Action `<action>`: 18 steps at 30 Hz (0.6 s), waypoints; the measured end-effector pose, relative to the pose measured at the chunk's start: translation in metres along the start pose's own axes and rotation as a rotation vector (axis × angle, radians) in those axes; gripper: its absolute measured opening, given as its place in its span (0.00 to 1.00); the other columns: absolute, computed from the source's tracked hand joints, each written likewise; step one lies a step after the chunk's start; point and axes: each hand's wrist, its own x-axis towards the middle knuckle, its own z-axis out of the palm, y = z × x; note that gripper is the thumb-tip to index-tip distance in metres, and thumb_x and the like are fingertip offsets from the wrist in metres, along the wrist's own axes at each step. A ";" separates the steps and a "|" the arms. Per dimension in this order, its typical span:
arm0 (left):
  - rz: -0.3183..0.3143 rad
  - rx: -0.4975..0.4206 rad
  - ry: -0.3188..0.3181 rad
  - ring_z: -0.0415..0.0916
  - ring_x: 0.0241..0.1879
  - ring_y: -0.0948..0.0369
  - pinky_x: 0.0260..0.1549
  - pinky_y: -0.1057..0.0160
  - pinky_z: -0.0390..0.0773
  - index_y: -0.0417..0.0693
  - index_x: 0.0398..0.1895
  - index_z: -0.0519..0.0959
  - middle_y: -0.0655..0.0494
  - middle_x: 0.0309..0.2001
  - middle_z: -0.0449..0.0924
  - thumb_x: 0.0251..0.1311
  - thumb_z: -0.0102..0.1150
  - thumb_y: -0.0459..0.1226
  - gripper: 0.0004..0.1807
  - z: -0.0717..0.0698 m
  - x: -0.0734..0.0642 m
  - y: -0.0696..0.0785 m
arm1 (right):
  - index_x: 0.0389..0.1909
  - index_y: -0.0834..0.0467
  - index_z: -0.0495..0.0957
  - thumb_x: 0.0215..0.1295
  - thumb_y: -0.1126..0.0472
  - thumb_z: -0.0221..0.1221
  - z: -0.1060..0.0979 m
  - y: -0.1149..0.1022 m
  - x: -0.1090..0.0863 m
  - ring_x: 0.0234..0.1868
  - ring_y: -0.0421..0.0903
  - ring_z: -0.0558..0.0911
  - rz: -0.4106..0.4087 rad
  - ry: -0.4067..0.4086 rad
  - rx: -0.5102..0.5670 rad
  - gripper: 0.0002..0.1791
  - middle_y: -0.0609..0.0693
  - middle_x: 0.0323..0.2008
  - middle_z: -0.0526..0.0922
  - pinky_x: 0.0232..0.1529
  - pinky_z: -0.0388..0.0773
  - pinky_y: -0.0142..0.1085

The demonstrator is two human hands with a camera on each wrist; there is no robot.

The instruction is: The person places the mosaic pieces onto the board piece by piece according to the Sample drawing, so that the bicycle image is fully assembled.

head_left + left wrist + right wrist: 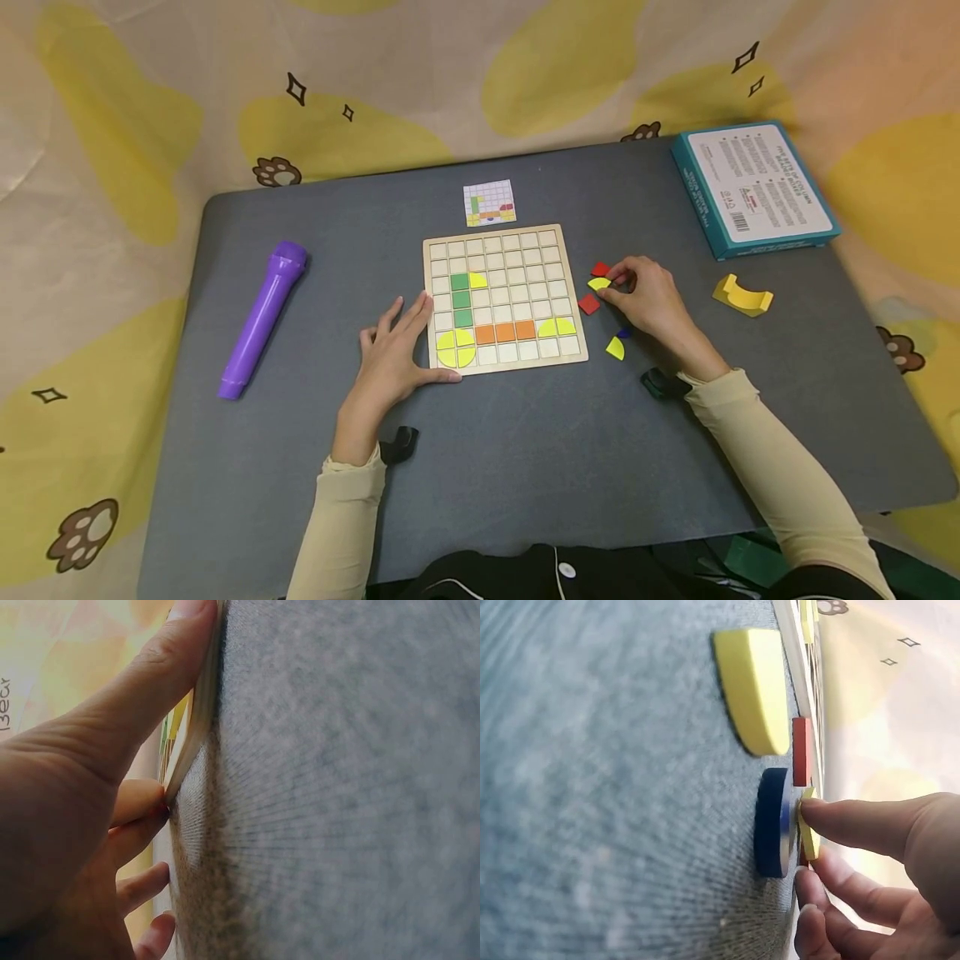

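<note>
A square wooden grid board [517,364] lies on the table with green, yellow and orange pieces in some cells. My left hand [390,358] rests at its lower left corner, thumb along the near edge and fingers against the left edge. To the right of the board, my right hand [648,296] pinches a yellow quarter-circle piece [808,832] between thumb and fingers, low over the table. Two red pieces lie beside it, one red piece [588,304] nearer me and another red piece [600,269] farther off. Closer to me are a blue piece [772,823] and a second yellow quarter-circle [615,348].
Behind the board lies a small pattern card [490,203] with a printed grid. A teal box [761,183] sits at the back right, with a yellow curved block [742,297] in front of it. On the left is a purple microphone [262,321].
</note>
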 end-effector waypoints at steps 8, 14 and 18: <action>0.001 -0.002 -0.002 0.36 0.87 0.47 0.67 0.38 0.49 0.55 0.88 0.49 0.63 0.88 0.43 0.44 0.85 0.59 0.72 0.002 0.001 -0.001 | 0.46 0.64 0.81 0.70 0.68 0.67 0.006 -0.004 -0.002 0.39 0.53 0.75 -0.098 0.044 0.065 0.08 0.60 0.39 0.82 0.41 0.68 0.41; -0.001 -0.002 -0.002 0.36 0.87 0.48 0.67 0.38 0.49 0.56 0.88 0.48 0.63 0.88 0.43 0.44 0.85 0.59 0.72 0.001 0.000 -0.001 | 0.49 0.65 0.84 0.75 0.70 0.61 0.015 -0.014 -0.008 0.39 0.52 0.71 -0.245 0.040 0.101 0.07 0.58 0.37 0.79 0.43 0.64 0.43; -0.001 -0.005 0.004 0.36 0.87 0.47 0.67 0.37 0.49 0.56 0.88 0.48 0.63 0.88 0.43 0.43 0.86 0.58 0.72 0.001 0.000 -0.001 | 0.52 0.64 0.84 0.76 0.68 0.61 0.022 -0.024 -0.016 0.39 0.49 0.72 -0.319 -0.063 0.098 0.09 0.55 0.36 0.77 0.43 0.65 0.42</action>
